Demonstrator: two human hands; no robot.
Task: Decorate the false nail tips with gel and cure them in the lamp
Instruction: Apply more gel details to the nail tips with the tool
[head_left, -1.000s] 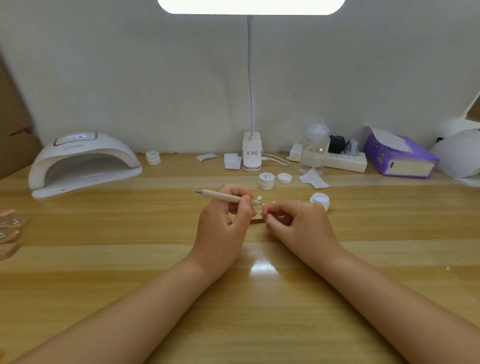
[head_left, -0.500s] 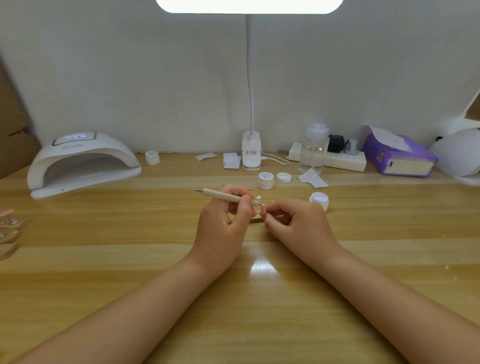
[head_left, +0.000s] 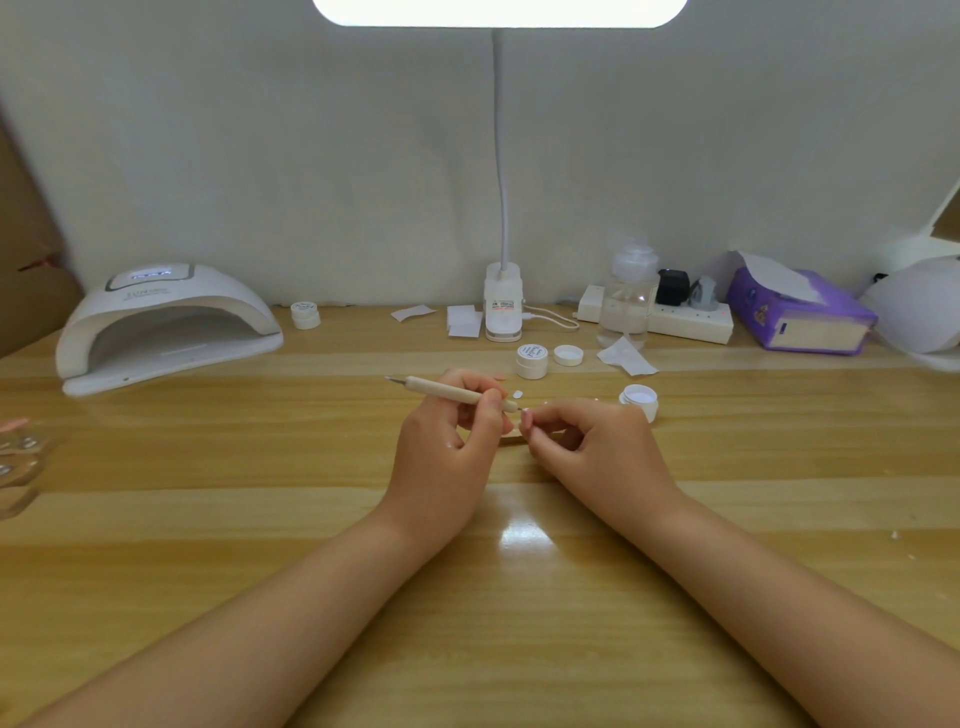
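Nail tip (head_left: 526, 414) pinched in right hand (head_left: 597, 447), beside left hand (head_left: 447, 441)

Both forearms are bare to the near edge of view, with no sleeve showing. The left hand (head_left: 441, 452) and right hand (head_left: 602, 452) wear no gloves, rings or watch.

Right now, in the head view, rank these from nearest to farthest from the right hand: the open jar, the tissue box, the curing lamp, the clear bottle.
From the right hand:
1. Open jar, just beyond its knuckles.
2. Clear bottle, farther back by the power strip.
3. Tissue box, back right.
4. Curing lamp, far left, past the left hand.
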